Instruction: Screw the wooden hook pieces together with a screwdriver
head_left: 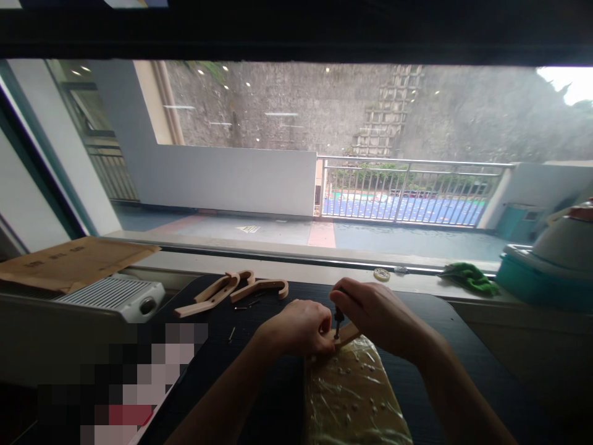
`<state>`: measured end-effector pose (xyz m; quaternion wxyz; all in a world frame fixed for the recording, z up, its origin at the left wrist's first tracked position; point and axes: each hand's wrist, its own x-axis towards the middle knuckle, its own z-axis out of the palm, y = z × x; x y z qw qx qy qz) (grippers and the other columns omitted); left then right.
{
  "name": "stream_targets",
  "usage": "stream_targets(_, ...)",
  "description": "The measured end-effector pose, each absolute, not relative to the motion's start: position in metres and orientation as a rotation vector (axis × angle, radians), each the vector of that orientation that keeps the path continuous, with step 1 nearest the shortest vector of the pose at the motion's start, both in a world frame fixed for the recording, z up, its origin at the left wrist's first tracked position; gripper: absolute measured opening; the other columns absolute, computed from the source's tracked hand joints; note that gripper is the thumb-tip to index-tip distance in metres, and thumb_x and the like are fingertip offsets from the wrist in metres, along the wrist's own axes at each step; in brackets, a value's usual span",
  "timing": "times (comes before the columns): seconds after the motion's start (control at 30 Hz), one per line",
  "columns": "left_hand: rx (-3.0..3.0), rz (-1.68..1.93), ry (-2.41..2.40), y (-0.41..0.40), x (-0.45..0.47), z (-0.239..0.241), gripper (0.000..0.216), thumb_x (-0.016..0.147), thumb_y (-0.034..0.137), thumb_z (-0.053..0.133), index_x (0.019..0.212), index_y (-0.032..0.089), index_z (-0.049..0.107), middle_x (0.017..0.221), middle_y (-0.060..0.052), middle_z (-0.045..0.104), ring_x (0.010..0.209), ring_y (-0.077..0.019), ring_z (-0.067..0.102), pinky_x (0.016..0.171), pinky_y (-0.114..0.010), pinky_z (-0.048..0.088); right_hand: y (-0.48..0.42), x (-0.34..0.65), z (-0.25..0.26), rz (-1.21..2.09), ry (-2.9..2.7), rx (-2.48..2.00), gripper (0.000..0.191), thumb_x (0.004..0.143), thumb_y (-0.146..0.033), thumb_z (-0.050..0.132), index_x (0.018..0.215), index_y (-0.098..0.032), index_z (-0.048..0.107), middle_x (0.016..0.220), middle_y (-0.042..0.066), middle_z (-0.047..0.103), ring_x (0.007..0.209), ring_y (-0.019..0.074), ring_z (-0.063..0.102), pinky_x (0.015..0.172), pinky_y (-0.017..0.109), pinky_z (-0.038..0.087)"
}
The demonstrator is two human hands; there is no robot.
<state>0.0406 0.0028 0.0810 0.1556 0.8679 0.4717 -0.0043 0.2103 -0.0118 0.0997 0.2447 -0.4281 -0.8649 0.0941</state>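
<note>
My right hand (375,315) is closed around the dark handle of a screwdriver (338,316), which points down with its tip against a light wooden hook (351,334). My left hand (299,324) pinches the near left end of that hook, partly hiding it. Beneath both hands lies a long block (352,395) wrapped in clear, shiny plastic, its top dotted with small marks. Beyond my left hand, more wooden hooks (215,295) rest on the dark table (194,352). Several loose screws (231,334) are scattered near them.
On the windowsill sit a roll of tape (382,274), a green cloth (470,278) and a teal box (528,275) at the right. A brown paper envelope (78,262) lies over a white slatted appliance (113,296) on the left. A large window stands behind the table.
</note>
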Motion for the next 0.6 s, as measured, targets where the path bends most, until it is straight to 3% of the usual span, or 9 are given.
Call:
stream_targets(0.27, 2.486, -0.005, 1.345, 0.0030, 0.0409, 0.0794, 0.015, 0.071, 0.033, 0.061, 0.066, 0.019, 0.057, 0.066, 0.002, 0.060, 0.060, -0.0133, 0.053, 0.053, -0.023, 0.033, -0.0050, 0.2076, 0.0947, 0.193, -2.298, -1.158, 0.034, 0.092, -0.040, 0.043, 0.066, -0.019, 0.049, 0.058, -0.004, 0.048, 0.054, 0.0092, 0.039, 0.052, 0.024, 0.024)
stream_targets(0.47, 2.477, 0.009, 1.344, 0.0043, 0.0400, 0.0778, 0.013, 0.070, 0.032, 0.062, 0.070, 0.019, 0.060, 0.069, 0.002, 0.062, 0.063, -0.0138, 0.055, 0.056, -0.023, 0.035, -0.0037, 0.2081, 0.0936, 0.261, -2.270, -1.070, 0.019, 0.094, -0.031, 0.040, 0.090, -0.021, 0.056, 0.071, -0.003, 0.058, 0.061, 0.0107, 0.048, 0.057, 0.023, 0.031)
stream_targets(0.6, 2.471, 0.005, 1.345, 0.0046, 0.0399, 0.0776, 0.014, 0.069, 0.033, 0.062, 0.071, 0.020, 0.061, 0.071, 0.001, 0.063, 0.064, -0.0143, 0.056, 0.055, -0.023, 0.035, -0.0030, 0.2093, 0.0951, 0.233, -2.280, -1.071, 0.022, 0.094, -0.033, 0.042, 0.087, -0.021, 0.059, 0.070, -0.003, 0.059, 0.061, 0.0105, 0.049, 0.057, 0.023, 0.031)
